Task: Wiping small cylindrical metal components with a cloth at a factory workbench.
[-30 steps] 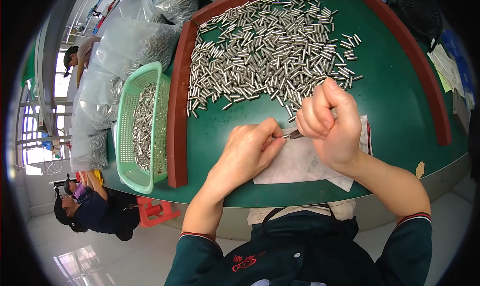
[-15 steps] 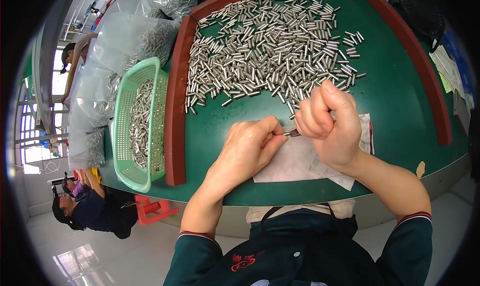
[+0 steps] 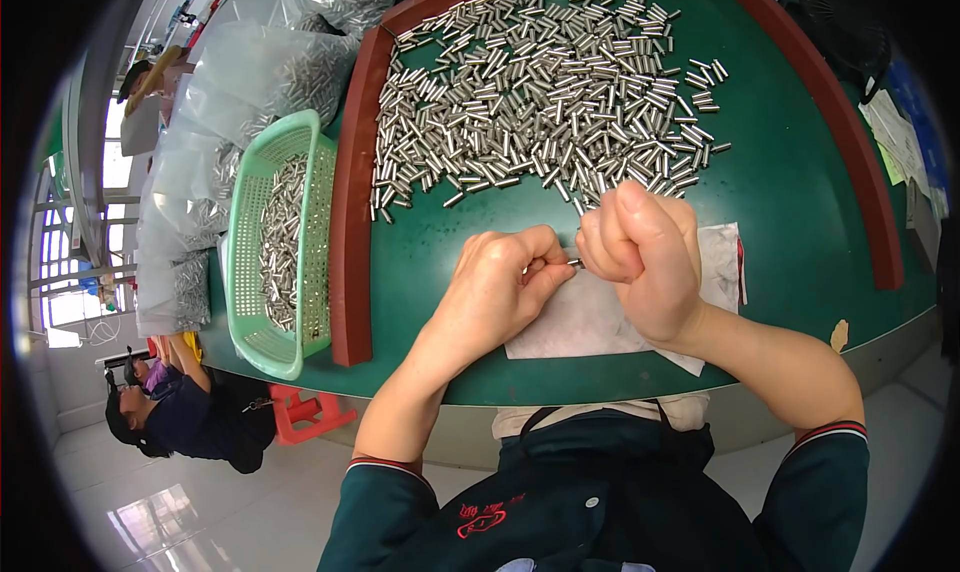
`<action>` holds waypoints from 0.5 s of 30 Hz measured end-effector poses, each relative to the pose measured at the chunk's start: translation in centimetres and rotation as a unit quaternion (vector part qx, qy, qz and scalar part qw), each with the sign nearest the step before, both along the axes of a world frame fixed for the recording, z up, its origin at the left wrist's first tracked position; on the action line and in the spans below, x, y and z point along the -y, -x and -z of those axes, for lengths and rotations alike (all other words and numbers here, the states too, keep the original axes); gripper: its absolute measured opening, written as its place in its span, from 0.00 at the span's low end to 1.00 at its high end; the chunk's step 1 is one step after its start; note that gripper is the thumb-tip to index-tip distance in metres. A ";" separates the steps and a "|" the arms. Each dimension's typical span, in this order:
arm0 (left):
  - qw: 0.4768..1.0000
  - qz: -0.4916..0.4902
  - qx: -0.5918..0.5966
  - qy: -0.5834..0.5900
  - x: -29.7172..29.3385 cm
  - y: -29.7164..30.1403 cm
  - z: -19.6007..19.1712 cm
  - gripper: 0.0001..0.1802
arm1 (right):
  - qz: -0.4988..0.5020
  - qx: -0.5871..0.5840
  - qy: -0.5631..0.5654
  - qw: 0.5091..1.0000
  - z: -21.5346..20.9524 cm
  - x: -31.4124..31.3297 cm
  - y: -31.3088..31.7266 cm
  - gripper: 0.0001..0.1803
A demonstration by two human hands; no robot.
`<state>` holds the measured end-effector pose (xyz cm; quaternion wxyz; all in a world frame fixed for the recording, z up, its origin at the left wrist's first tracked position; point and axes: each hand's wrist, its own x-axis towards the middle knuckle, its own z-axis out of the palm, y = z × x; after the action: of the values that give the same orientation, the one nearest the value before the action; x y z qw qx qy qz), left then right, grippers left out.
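Note:
My left hand is closed over the white cloth, pinching a small metal pin between thumb and fingertips. Only the pin's end shows. Right beside it my right hand makes a fist with the thumb on top. Whatever it grips is hidden now; the earlier frame shows a dark, narrow tip coming out of this fist toward the pin. Under both hands lies a stained white cloth. Beyond them a wide heap of shiny metal pins is spread over the green tabletop.
A red-brown raised border edges the work area. Left of it stands a green plastic basket partly filled with pins. Clear bags of pins line the far left. A dark fan and papers sit at right. Other people are at left.
My right fist has dropped slightly nearer and moved a little left, turning so the dark tip no longer shows. My left hand still pinches the pin in nearly the same place.

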<state>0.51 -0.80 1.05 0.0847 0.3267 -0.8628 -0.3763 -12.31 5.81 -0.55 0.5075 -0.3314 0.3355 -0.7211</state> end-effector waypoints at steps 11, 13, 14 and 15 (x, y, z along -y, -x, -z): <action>0.884 -0.059 -0.216 -0.409 1.7 -1.1 0.9 0.03 | -0.026 0.092 -0.003 0.995 0.1 0.0 1.0 0.23; 0.800 -0.064 -0.282 -0.526 2.2 -1.3 1.4 0.07 | -0.034 0.101 -0.012 0.994 0.0 0.1 1.1 0.23; 0.794 -0.077 -0.281 -0.533 2.3 -1.5 1.4 0.08 | -0.033 0.105 -0.013 0.994 0.0 0.2 1.1 0.23; 0.786 -0.090 -0.281 -0.543 2.4 -1.5 1.5 0.08 | -0.035 0.104 -0.010 0.994 0.0 0.1 1.1 0.23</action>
<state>2.01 -3.19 -0.41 0.1651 0.2749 -0.4204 -0.8488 -13.43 5.68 -0.54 0.5675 -0.2613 0.2766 -0.7302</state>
